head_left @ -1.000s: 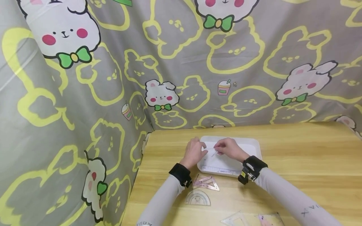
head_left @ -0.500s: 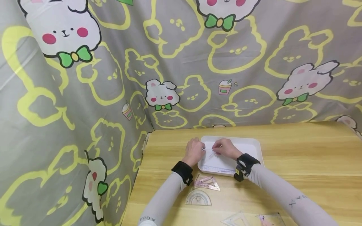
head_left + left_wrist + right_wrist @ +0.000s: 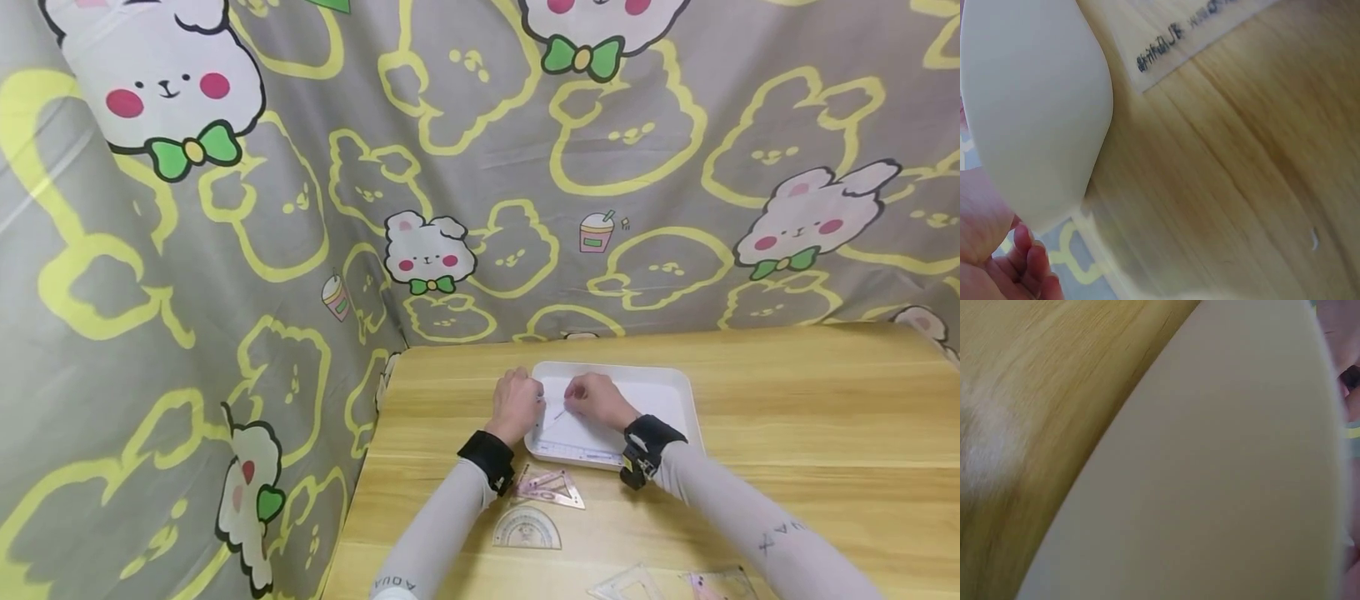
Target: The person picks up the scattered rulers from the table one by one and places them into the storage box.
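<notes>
Over the white tray [image 3: 660,379], my right hand [image 3: 602,402] pinches a thin, pale, stick-like piece [image 3: 556,418] that slants down to the left; it is too small to name. At the tray's left side is my left hand [image 3: 517,406], fingers curled inward; whether they hold anything is hidden. In the left wrist view, curled fingertips [image 3: 1035,259] show below the tray wall [image 3: 1035,106]. The right wrist view is mostly filled by the tray's outer wall [image 3: 1210,456]. A clear ruler [image 3: 577,451] lies along the tray's near edge.
On the wooden table [image 3: 810,417], a pink set square [image 3: 562,497] and a clear protractor [image 3: 527,537] lie just before the tray. Nearer still are a clear set square [image 3: 611,581] and a pink-printed one [image 3: 705,586]. A patterned curtain [image 3: 525,183] hangs behind and to the left.
My right hand has shifted slightly left over the tray, its forearm swinging in with it. The left hand stays almost where it was. The tools on the table have not moved.
</notes>
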{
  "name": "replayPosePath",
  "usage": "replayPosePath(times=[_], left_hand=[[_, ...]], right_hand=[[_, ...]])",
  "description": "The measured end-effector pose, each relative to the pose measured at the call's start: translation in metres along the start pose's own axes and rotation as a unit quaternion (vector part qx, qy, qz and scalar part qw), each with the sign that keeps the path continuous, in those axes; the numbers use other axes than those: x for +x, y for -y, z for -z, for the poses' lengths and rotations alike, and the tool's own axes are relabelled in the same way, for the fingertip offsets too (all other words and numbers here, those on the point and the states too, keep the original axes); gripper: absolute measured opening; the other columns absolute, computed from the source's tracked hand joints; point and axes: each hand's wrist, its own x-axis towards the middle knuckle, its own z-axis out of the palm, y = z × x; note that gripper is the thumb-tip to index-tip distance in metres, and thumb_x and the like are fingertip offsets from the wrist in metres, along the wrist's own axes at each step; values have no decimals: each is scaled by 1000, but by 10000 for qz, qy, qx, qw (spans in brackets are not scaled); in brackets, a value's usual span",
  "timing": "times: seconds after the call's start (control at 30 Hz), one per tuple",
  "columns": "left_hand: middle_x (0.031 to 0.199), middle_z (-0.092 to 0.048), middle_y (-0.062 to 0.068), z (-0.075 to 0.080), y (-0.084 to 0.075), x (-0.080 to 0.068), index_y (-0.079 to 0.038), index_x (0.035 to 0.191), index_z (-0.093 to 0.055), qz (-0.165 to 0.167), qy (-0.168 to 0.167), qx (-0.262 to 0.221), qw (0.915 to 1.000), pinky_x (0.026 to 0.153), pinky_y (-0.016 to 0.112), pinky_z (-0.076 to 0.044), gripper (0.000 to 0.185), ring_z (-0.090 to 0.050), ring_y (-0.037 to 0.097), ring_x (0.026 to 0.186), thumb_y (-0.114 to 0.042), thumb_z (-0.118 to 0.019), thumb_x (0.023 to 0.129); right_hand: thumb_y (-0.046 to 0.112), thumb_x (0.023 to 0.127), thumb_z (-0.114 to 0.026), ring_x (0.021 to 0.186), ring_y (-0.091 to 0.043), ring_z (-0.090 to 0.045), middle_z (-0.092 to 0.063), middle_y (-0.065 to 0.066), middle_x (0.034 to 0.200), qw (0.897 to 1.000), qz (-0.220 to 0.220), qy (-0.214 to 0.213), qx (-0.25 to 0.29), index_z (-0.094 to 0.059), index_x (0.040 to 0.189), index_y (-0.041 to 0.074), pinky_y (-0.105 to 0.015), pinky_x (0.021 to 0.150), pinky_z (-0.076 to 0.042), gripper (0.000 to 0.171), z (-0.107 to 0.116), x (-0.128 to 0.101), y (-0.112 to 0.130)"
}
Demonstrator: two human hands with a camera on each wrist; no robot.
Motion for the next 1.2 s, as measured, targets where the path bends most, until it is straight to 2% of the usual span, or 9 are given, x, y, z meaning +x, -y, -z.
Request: replayPosePath(times=[0.2,0.4,0.53,0.67,0.77,0.87,1.03,1.1,1.2], left_hand=[[86,-56,-2,-2,2,0,-22,87,-81,5,-35,-41,10000,75,32,-42,9,-52,19,85,-27,-78,93],[89,-61,-2,0,3,-7,-20,88,-83,134,-20,-437,9990,76,31,-43,7,-54,18,86,-27,-81,91],[92,-64,0,0,4,-12,-16,94,-83,335,155,-864,9956,74,30,-45,7,-56,18,85,-20,-80,90],[92,-65,3,1,2,-15,-12,96,-81,445,174,-1248,9910,74,30,-47,10,-59,19,84,-13,-79,86],[90,-64,2,4,2,-19,-10,94,-81,519,216,-1364,9891,75,30,-48,9,-59,19,85,-13,-79,86],[92,-63,3,6,4,-22,-11,97,-80,577,228,-1387,9884,74,30,-48,12,-59,19,85,-17,-79,88],[100,-68,7,17,11,-32,-12,111,-80,295,-122,-1467,9887,76,32,-51,25,-63,22,92,-28,-80,92],[103,-69,9,25,11,-41,-11,114,-80,200,-276,-1655,9856,79,32,-51,29,-63,23,93,-30,-80,93],[106,-69,9,36,13,-56,-9,120,-77,178,-332,-2098,9770,80,32,-52,35,-62,21,94,-31,-79,93]], right_hand=[[6,88,-77,80,-21,-63,-71,-7,84,9999,99,66,36,-77,95,1,-39,76,-51,8,-1,0,0],[4,88,-74,78,-19,-63,-71,-7,83,9990,355,63,265,-77,96,-3,-37,73,-52,11,3,-7,2],[6,89,-75,83,-21,-63,-71,-8,88,9989,155,299,334,-76,102,-3,-38,78,-53,15,2,-11,3],[7,90,-77,89,-24,-63,-70,-10,93,9984,-103,467,309,-76,106,-3,-42,83,-53,19,1,-10,3],[7,90,-78,89,-24,-63,-69,-10,93,9982,-81,513,294,-75,108,-3,-42,81,-52,21,1,-10,5],[6,91,-76,88,-23,-62,-68,-9,93,9986,-22,410,343,-75,109,-3,-41,82,-53,20,2,-10,7],[7,93,-75,81,-17,-61,-66,-5,86,9982,432,-17,407,-74,106,-3,-34,76,-52,17,12,-20,17],[7,93,-75,79,-14,-60,-66,-2,84,9971,615,-146,427,-74,106,-3,-31,73,-50,17,19,-31,24],[10,95,-75,79,-11,-58,-65,3,84,9960,731,-338,387,-74,107,-1,-28,71,-50,16,31,-52,35]])
